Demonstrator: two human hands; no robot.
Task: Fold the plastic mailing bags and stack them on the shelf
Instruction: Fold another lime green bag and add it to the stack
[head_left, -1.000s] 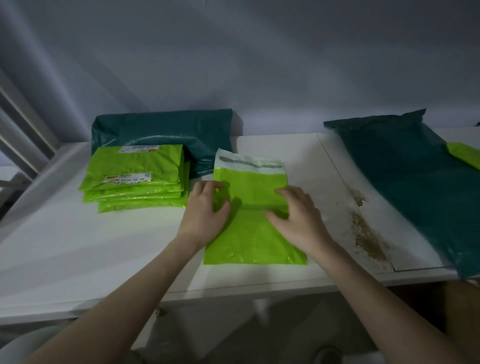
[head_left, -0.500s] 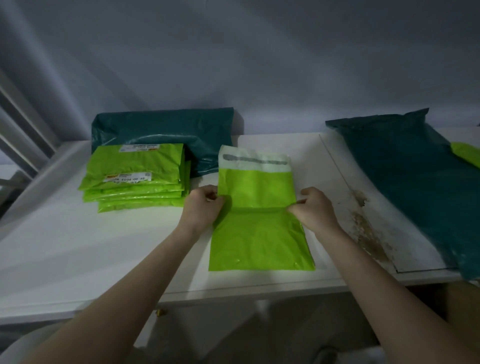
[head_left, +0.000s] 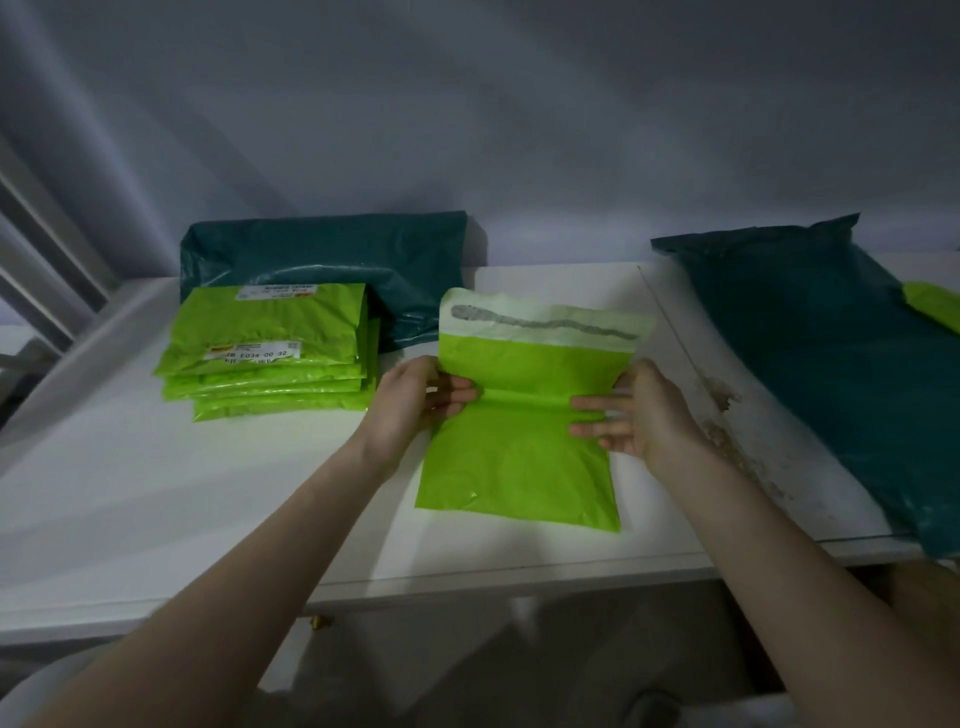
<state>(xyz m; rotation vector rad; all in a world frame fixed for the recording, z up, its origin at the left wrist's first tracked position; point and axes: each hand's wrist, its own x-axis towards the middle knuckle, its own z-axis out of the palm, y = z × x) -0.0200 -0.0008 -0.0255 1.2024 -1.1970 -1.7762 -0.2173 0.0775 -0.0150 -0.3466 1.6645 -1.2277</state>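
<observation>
Hands, left hand (head_left: 415, 400) and right hand (head_left: 636, 415), pinch green bag (head_left: 519, 457) side edges.

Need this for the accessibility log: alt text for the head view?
Both hands, left hand and right hand, grip a lime mailing bag at its crease on a white shelf; a stack of folded lime bags sits left.

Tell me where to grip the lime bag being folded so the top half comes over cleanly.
Judging by its pose, grip the lime bag at both side edges on the crease, where the left hand and right hand now pinch it. Come in from each side: its upper half already lifts there, and the white flap stays free.
</observation>
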